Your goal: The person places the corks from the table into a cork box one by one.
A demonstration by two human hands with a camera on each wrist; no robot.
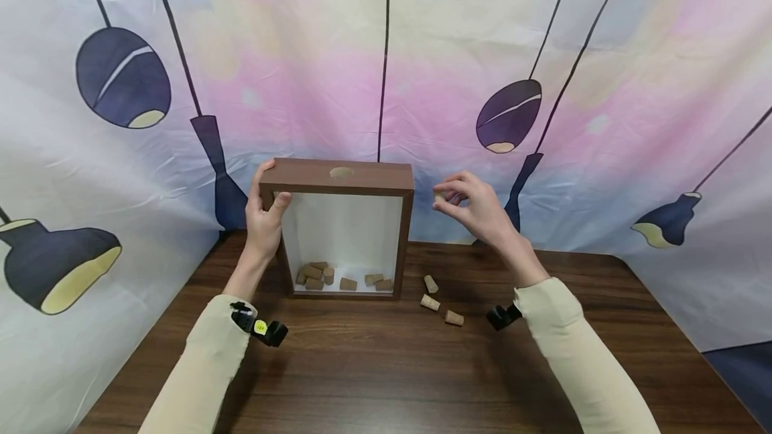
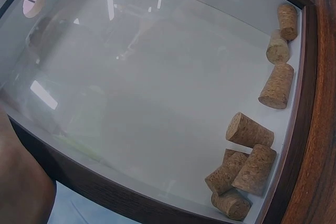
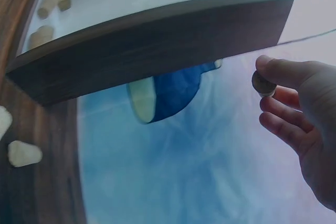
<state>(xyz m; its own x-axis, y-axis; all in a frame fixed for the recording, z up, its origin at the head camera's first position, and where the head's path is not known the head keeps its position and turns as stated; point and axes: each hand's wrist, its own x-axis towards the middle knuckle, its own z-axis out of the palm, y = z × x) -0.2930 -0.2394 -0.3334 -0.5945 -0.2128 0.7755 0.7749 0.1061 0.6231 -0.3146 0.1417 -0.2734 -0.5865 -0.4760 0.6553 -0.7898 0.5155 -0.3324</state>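
Note:
A brown wooden shadow box [image 1: 407, 233] with a clear front stands upright on the table. Its top has a round hole [image 1: 342, 172]. Several corks [image 2: 255, 169] lie along its bottom inside. My left hand [image 1: 263, 220] grips the box's upper left corner, thumb on the front edge and fingers round the side. To the right of the box, at about the height of its top, my right hand [image 1: 476, 209] pinches a cork [image 3: 263, 84] between thumb and fingertips, apart from the frame.
Three loose corks, among them a tilted cork [image 1: 431, 284], a pale cork [image 1: 430, 303] and a darker cork [image 1: 454, 317], lie on the dark wooden table [image 1: 374, 367] right of the box. A printed cloth [image 1: 446, 52] with lamp drawings hangs behind.

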